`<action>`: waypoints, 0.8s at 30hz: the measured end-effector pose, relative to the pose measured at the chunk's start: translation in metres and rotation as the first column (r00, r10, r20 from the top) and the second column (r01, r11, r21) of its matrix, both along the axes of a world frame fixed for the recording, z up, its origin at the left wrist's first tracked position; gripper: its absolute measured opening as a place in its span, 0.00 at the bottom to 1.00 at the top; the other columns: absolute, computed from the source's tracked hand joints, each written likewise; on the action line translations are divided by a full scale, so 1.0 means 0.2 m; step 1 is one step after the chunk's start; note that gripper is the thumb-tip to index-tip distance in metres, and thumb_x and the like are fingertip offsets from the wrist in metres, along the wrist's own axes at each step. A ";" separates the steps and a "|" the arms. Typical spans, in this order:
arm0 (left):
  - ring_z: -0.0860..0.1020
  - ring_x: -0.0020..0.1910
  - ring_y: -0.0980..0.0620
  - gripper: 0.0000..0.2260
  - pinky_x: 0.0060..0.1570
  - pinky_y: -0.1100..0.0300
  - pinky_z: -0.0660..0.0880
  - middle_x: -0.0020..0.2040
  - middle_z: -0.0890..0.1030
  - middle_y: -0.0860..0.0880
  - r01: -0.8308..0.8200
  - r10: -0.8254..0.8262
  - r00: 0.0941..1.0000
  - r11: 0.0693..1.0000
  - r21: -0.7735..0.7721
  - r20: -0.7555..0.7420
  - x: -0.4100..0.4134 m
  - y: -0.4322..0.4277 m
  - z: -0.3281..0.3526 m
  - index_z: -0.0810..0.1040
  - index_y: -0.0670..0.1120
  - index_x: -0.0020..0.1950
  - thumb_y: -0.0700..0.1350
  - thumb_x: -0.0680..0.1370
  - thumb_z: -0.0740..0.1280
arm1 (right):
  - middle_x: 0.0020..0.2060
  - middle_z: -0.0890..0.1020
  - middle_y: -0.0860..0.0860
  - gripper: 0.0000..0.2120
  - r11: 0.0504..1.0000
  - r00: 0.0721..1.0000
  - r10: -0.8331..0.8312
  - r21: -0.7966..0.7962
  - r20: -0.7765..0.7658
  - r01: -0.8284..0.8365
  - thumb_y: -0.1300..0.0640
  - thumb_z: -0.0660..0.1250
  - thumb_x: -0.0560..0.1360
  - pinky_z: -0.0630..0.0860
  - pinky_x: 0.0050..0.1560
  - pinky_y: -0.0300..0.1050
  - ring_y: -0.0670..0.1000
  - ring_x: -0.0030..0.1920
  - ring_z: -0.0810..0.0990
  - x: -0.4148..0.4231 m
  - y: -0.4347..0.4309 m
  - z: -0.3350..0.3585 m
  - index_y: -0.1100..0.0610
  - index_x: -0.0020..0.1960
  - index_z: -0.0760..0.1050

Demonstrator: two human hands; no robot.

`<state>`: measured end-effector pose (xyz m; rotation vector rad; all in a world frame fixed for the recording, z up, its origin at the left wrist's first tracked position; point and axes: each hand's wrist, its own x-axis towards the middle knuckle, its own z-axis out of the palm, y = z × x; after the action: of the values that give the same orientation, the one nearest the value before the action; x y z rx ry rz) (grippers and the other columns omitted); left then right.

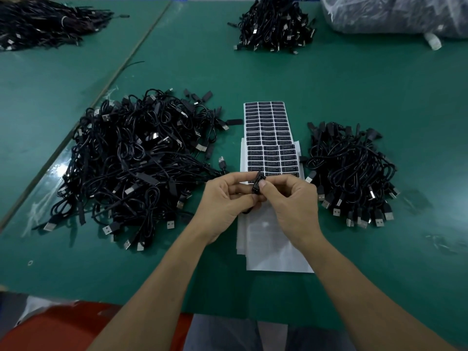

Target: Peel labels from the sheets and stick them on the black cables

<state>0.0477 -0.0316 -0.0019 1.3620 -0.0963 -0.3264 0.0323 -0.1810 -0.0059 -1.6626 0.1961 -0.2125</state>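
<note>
Both hands meet above the near end of the label sheets. My left hand (224, 201) grips the small black block of a cable (256, 186), the rest of that cable hidden under my palm. My right hand (293, 201) pinches a black label against that block with thumb and forefinger. A sheet of black labels (269, 138) lies straight ahead on the green table (354, 84), overlapping emptied white backing sheets (273, 249). A big tangled heap of black cables (136, 163) lies to the left. A smaller, neater bundle of cables (352, 173) lies to the right.
Further cable heaps sit at the far centre (274, 24) and far left (45, 21). A clear plastic bag of cables (395, 13) fills the far right corner. A seam (121, 69) between table mats runs diagonally on the left. A red stool (63, 328) shows near my knees.
</note>
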 end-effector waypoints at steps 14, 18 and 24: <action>0.83 0.43 0.47 0.10 0.48 0.55 0.82 0.42 0.86 0.43 -0.041 0.043 0.998 0.998 0.055 -0.040 0.01 -0.01 -0.01 0.82 0.44 0.57 0.34 0.77 0.71 | 0.34 0.86 0.49 0.05 1.000 1.000 0.006 -0.014 0.028 -0.006 0.62 0.74 0.74 0.81 0.39 0.40 0.50 0.36 0.85 0.00 0.00 0.00 0.53 0.42 0.84; 0.86 0.44 0.49 0.08 0.47 0.58 0.83 0.45 0.87 0.42 -0.036 0.038 0.999 0.998 0.057 -0.039 0.00 -0.02 0.00 0.82 0.43 0.56 0.35 0.79 0.69 | 0.35 0.86 0.47 0.06 1.000 0.999 0.005 -0.029 0.050 -0.004 0.61 0.75 0.74 0.81 0.41 0.40 0.48 0.37 0.85 -0.01 0.00 -0.01 0.51 0.42 0.84; 0.86 0.44 0.50 0.09 0.42 0.63 0.81 0.44 0.87 0.43 -0.031 0.032 0.999 0.999 0.029 -0.038 -0.01 -0.02 0.01 0.82 0.44 0.54 0.33 0.80 0.67 | 0.37 0.87 0.49 0.03 1.000 0.998 0.017 0.019 0.055 -0.018 0.62 0.74 0.75 0.81 0.43 0.40 0.49 0.39 0.86 -0.01 0.00 -0.01 0.56 0.46 0.85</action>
<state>0.0462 -0.0352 0.0008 1.3830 -0.0382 -0.3283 0.0305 -0.1816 -0.0079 -1.6362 0.1420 -0.2421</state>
